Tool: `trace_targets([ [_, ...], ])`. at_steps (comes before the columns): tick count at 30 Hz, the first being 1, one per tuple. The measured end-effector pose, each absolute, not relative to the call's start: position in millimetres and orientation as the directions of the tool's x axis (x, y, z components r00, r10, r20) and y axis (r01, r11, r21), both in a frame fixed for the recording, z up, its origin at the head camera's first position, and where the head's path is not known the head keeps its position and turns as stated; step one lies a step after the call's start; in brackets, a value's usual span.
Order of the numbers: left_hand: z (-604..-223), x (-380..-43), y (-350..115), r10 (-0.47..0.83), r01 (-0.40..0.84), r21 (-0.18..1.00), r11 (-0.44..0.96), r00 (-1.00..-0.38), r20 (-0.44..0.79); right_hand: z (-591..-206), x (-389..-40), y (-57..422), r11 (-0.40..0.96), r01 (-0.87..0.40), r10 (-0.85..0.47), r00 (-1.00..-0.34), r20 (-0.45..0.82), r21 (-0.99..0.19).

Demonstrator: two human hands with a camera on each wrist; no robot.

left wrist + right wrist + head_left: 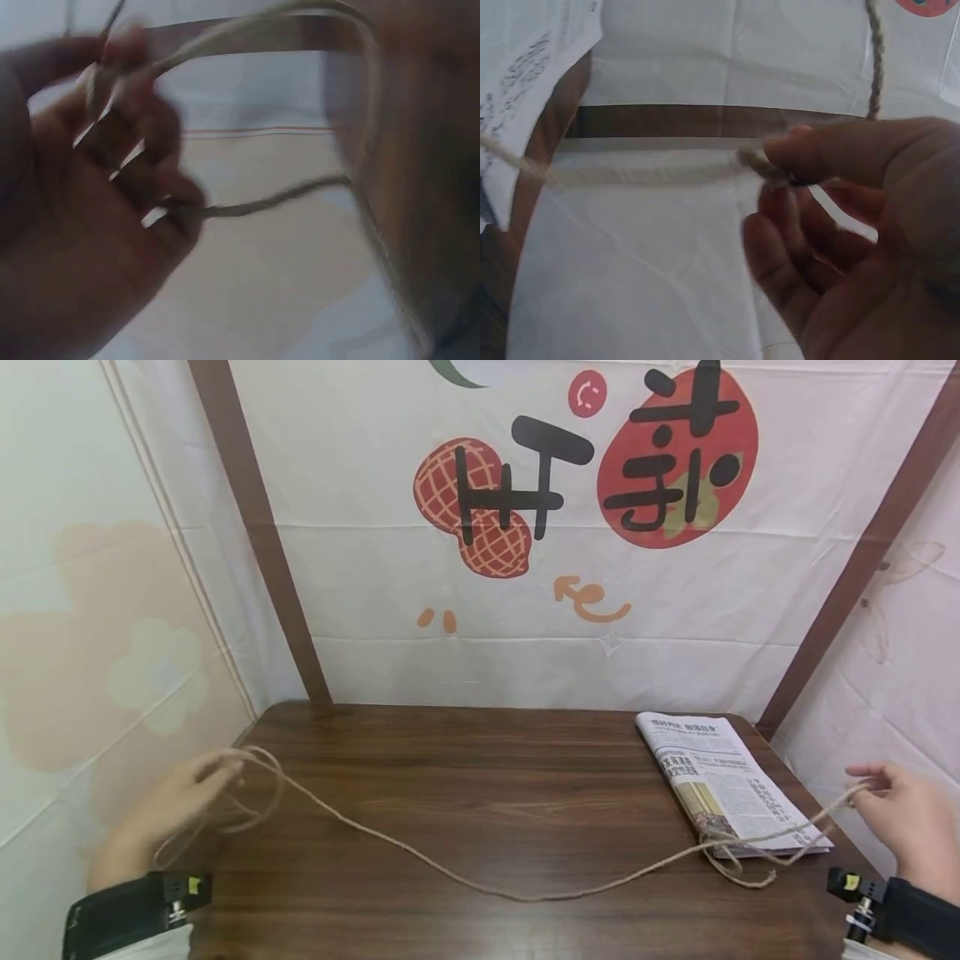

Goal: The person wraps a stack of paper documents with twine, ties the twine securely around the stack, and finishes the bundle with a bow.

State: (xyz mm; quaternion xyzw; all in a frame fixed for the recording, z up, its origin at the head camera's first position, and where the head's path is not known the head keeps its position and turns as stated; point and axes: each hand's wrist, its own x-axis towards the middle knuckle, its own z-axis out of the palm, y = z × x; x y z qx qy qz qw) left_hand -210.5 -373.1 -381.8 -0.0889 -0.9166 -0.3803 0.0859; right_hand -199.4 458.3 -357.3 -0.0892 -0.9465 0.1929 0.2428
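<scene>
A thin beige twine rope (525, 899) sags in a long curve across the dark wooden table (480, 793), strung between both hands. At the left edge my left hand (183, 797) holds the rope, with loose loops hanging about it; the left wrist view shows curled fingers (154, 124) with rope passing through them. Beyond the table's right side my right hand (907, 814) pinches the rope between thumb and fingers, plain in the right wrist view. From there a second strand runs back to a loose loop and a frayed end over the newspaper's near edge.
A folded newspaper (738, 785) lies at the table's right rear, partly under the rope. White printed cloth (360, 577) hangs behind the table and on both sides, with brown strips at its corners. Each wrist carries a black strap with a small camera.
</scene>
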Motion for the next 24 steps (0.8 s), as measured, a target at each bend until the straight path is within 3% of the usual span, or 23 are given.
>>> trace_targets([
  [6, -394.3, -217.4, -356.2, 0.211, 0.239, 0.548, 0.802, -0.971, 0.115, -369.0, -201.1, 461.0, 0.917, -0.004, 0.077, -0.979, 0.189, -0.398],
  [9, -396.1, -220.9, -347.2, 0.220, 0.269, 0.436, 0.859, -0.962, 0.160, -370.7, -204.6, 458.2, 0.906, -0.050, 0.000, -0.993, 0.118, -0.420],
  [12, -399.4, -225.7, -331.9, 0.232, 0.309, 0.382, 0.871, -0.944, 0.235, -374.7, -207.7, 454.1, 0.902, -0.111, -0.057, -0.989, 0.139, -0.418],
  [18, -408.4, -237.0, -290.6, 0.332, 0.407, 0.455, 0.792, -0.913, 0.238, -386.0, -215.0, 446.9, 0.878, -0.235, -0.157, -0.965, 0.212, -0.417],
  [24, -421.2, -240.8, -273.2, 0.381, 0.390, 0.458, 0.799, -0.917, 0.117, -392.6, -223.1, 443.4, 0.812, -0.220, -0.232, -0.972, 0.048, -0.541],
])
